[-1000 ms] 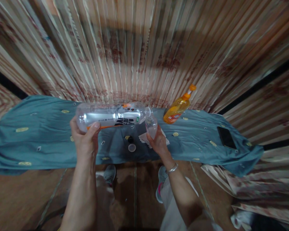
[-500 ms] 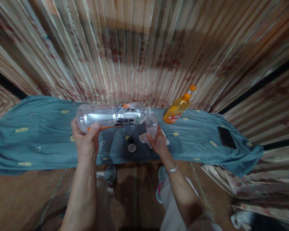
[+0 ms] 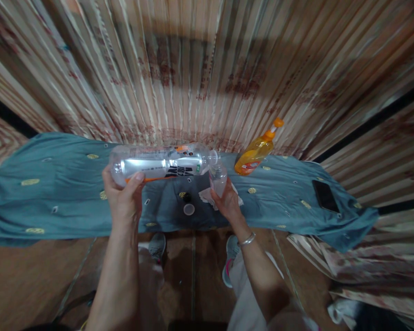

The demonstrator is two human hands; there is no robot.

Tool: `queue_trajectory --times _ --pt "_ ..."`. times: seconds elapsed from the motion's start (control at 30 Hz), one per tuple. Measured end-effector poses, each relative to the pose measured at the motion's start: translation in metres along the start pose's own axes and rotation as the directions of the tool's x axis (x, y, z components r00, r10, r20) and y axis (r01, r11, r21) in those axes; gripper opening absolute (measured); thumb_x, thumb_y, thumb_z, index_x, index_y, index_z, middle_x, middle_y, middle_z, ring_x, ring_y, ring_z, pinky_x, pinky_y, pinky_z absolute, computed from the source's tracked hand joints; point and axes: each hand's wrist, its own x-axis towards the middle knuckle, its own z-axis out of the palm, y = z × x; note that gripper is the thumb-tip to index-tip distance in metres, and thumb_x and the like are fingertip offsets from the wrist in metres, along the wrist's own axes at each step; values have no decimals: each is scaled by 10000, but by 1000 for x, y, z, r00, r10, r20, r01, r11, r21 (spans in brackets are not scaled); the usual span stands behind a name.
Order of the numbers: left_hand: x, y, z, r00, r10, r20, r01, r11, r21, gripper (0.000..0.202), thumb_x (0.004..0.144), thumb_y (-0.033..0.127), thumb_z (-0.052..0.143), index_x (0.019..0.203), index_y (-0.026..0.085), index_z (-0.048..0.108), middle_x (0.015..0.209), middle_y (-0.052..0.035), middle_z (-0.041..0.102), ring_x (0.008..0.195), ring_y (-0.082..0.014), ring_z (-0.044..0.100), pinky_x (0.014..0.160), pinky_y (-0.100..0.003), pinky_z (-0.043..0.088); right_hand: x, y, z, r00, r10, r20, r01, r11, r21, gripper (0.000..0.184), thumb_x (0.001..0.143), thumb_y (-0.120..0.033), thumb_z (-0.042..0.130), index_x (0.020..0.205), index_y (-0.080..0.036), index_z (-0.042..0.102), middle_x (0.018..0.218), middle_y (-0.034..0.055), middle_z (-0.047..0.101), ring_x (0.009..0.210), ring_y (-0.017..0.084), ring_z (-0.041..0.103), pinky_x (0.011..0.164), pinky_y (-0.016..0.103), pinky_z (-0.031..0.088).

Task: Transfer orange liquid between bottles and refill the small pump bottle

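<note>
My left hand [image 3: 126, 193] is wrapped round the base end of a large clear plastic bottle [image 3: 152, 168] with a silver label. The bottle lies tilted on its side in the air, its mouth pointing right. Just under that mouth, a small clear bottle [image 3: 218, 178] is gripped upright in my right hand [image 3: 227, 200]. The two openings meet or nearly meet; I cannot tell if they touch. Below my right hand a white tissue [image 3: 207, 196] lies partly hidden on the cloth. A round translucent cap [image 3: 189, 209] and a small dark cap [image 3: 186, 198] rest between my hands.
A pump bottle of orange-yellow liquid [image 3: 254, 154] stands on the blue-green cloth [image 3: 72, 188] to the right. Further right lies a black phone [image 3: 325, 196]. Behind the narrow covered surface hangs a pleated curtain [image 3: 193, 82]. Tiled floor [image 3: 179, 276] shows below.
Both hands hold the same bottles in nearly the same places. The view has shifted very slightly; little else differs.
</note>
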Motion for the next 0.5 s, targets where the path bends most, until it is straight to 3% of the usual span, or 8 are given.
queue_trajectory --times 0.3,0.5 --pt "-1 4 3 999 -22 -23 21 999 -47 711 385 387 1026 986 248 673 935 42 673 754 -92 622 638 -192 551 -1 2 0 1000 5 11 -5 1000 1 702 895 -370 649 1500 -92 426 1266 278 717 1137 390 723 989 622 574" --pt "0 1 1 1000 1 -7 -1 1000 -25 700 423 395 1011 1008 263 649 942 44 671 792 -116 629 701 -241 565 -1 5 2 1000 0 7 0 1000 -9 702 899 -373 633 1505 -91 416 1235 274 736 1093 387 737 962 636 581"
